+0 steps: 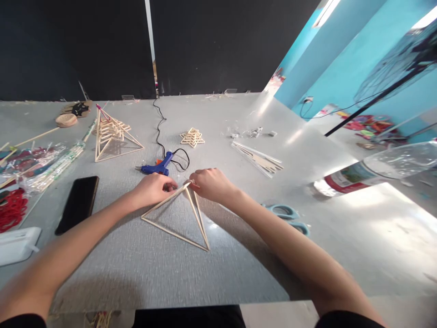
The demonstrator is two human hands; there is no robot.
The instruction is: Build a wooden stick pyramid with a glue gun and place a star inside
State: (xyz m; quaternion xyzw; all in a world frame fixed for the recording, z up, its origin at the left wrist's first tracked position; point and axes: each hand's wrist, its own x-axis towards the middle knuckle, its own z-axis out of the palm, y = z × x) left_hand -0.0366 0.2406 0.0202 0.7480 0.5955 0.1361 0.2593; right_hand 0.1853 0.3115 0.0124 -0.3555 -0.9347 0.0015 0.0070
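A pyramid frame of thin wooden sticks (pixel 175 235) stands on the grey table in front of me. My right hand (pixel 210 184) pinches it at its top, where the sticks meet. On the far side of its left sloping stick is my left hand (pixel 153 189), fingers curled close to the stick. What those fingers grip is hidden. Just beyond my left hand lies a blue glue gun (pixel 157 165), its nozzle to the left and its black cord (pixel 160 123) running back. A small star-shaped stack of sticks (pixel 192 137) sits farther behind the hands.
A larger stick pyramid (pixel 112 136) stands back left. A phone (pixel 78 204), red bands (pixel 12 209), a white box (pixel 19 246) and plastic-wrapped bundles (pixel 56 168) lie left. To the right are loose sticks (pixel 257 159), blue-handled scissors (pixel 285 213) and a plastic bottle (pixel 355 177).
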